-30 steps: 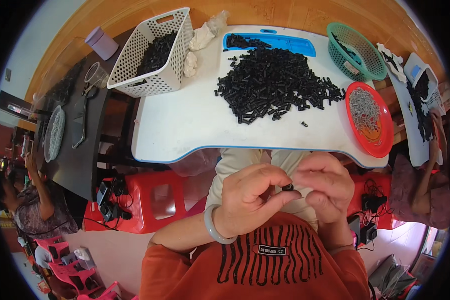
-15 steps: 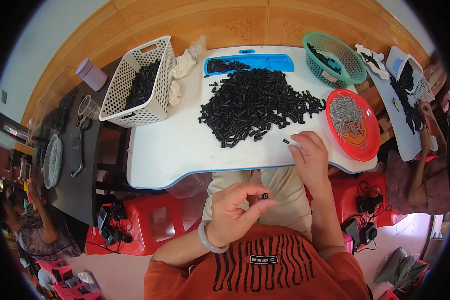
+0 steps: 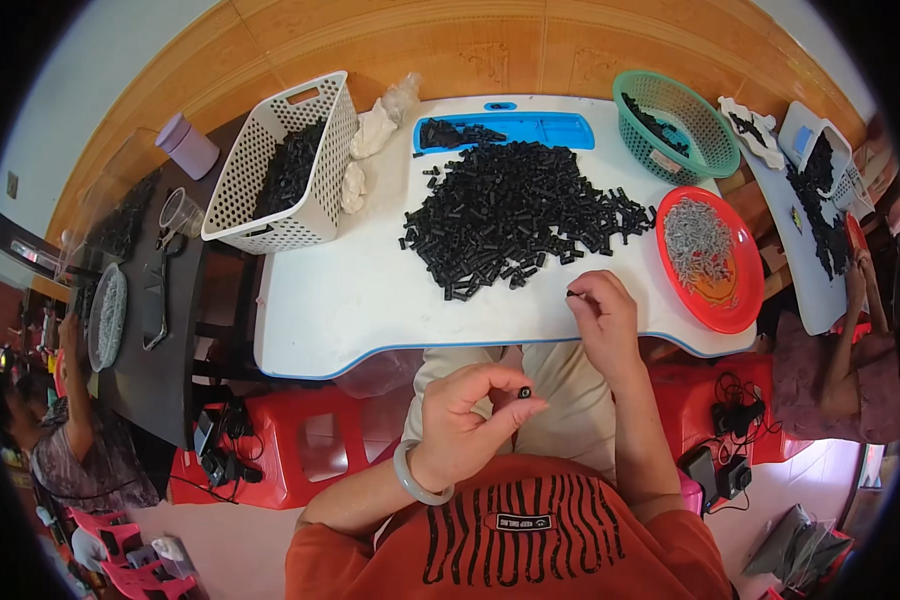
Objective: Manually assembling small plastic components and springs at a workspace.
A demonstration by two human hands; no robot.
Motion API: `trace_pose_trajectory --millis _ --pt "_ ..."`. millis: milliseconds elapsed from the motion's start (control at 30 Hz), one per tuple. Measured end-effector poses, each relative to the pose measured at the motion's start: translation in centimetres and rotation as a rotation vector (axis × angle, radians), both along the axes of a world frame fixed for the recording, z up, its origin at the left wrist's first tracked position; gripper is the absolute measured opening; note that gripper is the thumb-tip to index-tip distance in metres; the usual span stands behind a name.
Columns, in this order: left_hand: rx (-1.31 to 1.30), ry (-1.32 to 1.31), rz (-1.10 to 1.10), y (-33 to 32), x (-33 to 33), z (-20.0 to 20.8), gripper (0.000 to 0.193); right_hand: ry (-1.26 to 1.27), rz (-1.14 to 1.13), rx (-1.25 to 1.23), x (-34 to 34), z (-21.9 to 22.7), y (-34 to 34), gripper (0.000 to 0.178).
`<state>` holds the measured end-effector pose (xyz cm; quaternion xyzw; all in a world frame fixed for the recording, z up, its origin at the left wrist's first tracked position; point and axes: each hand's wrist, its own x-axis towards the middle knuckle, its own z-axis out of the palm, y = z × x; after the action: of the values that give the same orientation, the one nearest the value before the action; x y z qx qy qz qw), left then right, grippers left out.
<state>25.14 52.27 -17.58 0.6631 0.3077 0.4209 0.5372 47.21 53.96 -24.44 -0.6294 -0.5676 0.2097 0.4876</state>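
My left hand pinches a small black plastic cylinder between thumb and forefinger, its round end facing up. A pale bangle circles that wrist. Over the near edge of the white table, my right hand closes thumb and forefinger on another small black part, mostly hidden by the fingertips. A big heap of like black parts lies beyond both hands. To the right of my right hand is a red oval plate with many small metal pins.
A white perforated basket of black parts stands at left, a green basket at back right. Behind the heap lies a blue tray. Red stools flank me. One person sits left, another right.
My right hand has come down and closed on the small black part that lay by its fingertips on the table. The left hand keeps its cylinder, nearly unmoved.
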Motion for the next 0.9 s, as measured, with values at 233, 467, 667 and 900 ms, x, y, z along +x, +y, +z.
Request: trace_pose_trajectory --millis 233,467,667,900 --pt "-0.328 -0.215 -0.13 0.5 -0.4 -0.4 0.018 0.812 0.259 0.052 -2.2 2.8 -1.6 0.016" --pt "-0.716 -0.355 -0.321 0.8 -1.9 0.0 0.02 1.17 0.394 -0.025 -5.2 4.8 -3.5 0.018" --pt "-0.651 -0.348 -0.373 0.4 -1.8 0.4 0.02 1.113 0.473 0.046 -6.4 5.8 -4.2 0.017" --pt "-0.417 -0.276 -0.434 0.8 -2.0 0.8 0.027 1.126 0.515 0.127 -6.6 5.6 -3.9 0.017"
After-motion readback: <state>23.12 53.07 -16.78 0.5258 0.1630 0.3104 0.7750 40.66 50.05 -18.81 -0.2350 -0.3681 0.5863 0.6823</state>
